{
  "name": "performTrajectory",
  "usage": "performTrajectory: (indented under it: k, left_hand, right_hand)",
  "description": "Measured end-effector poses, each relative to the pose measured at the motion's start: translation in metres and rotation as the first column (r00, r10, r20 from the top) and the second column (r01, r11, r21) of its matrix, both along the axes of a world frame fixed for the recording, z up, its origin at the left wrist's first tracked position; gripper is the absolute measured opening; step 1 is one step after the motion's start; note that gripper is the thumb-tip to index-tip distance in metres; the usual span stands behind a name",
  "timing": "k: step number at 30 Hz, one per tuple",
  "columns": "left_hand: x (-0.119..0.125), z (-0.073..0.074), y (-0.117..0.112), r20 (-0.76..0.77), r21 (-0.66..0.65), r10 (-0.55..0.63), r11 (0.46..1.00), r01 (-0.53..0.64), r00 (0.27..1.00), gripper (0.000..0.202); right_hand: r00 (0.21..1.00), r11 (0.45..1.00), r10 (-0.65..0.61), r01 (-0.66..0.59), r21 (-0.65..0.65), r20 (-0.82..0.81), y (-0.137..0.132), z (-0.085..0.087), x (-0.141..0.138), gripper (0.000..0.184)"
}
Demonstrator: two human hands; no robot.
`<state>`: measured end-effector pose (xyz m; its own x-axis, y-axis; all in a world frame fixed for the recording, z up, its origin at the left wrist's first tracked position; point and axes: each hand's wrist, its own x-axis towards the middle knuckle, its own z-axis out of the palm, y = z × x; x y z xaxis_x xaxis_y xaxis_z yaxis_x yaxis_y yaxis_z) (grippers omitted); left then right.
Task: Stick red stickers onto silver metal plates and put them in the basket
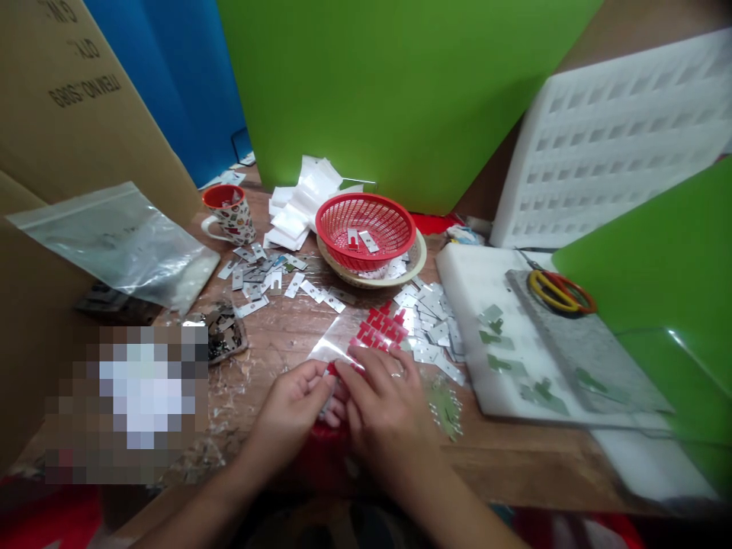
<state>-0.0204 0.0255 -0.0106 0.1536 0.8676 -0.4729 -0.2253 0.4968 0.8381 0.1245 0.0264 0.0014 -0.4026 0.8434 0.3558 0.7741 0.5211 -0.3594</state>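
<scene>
Wooden tabletop [515,461] beneath, left hand [294,396] and right hand [392,396] together pinch a small red piece [332,369].

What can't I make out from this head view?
Head view: what sits between the left hand and the right hand, mostly covered by them.
Head view: some contents of the beige bowl, hidden by the red basket.
Head view: lettering on the plastic bag, blurred.
Head view: the lower left, masked by a pixelated patch.
</scene>
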Motion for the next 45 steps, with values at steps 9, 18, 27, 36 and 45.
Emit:
performTrajectory:
  k: [9, 18, 27, 36, 45]
  left_hand:
    - [-0.003, -0.005, 0.005, -0.044, 0.037, -0.023, 0.999, 0.025, 0.999, 0.037]
    - [-0.005, 0.001, -0.001, -0.026, 0.033, -0.152, 0.988, 0.153, 0.988, 0.034]
    - [-0.01, 0.002, -0.001, 0.044, 0.032, -0.226, 0.974, 0.225, 0.973, 0.028]
    - [-0.018, 0.002, 0.017, -0.125, 0.104, -0.213, 0.969, 0.226, 0.969, 0.04]
    - [-0.055, -0.006, 0.149, -0.958, 0.132, 0.057, 0.957, 0.256, 0.282, 0.032]
  right_hand:
    - [0.99, 0.999, -0.005, 0.01, -0.036, 0.144, 0.007, -0.001, 0.002, 0.036]
    - [0.943, 0.913, -0.128, -0.008, -0.407, -0.307, 0.026, 0.006, 0.017, 0.041]
    - [0.656, 0.545, -0.423, -0.367, -0.754, -0.625, 0.036, -0.004, 0.008, 0.036]
    - [0.812, 0.715, -0.163, -0.295, -0.634, -0.561, 0.059, 0.024, 0.01, 0.013]
    - [0.296, 0.909, -0.372, -0.076, -0.41, -0.88, 0.121, 0.07, 0.021, 0.039]
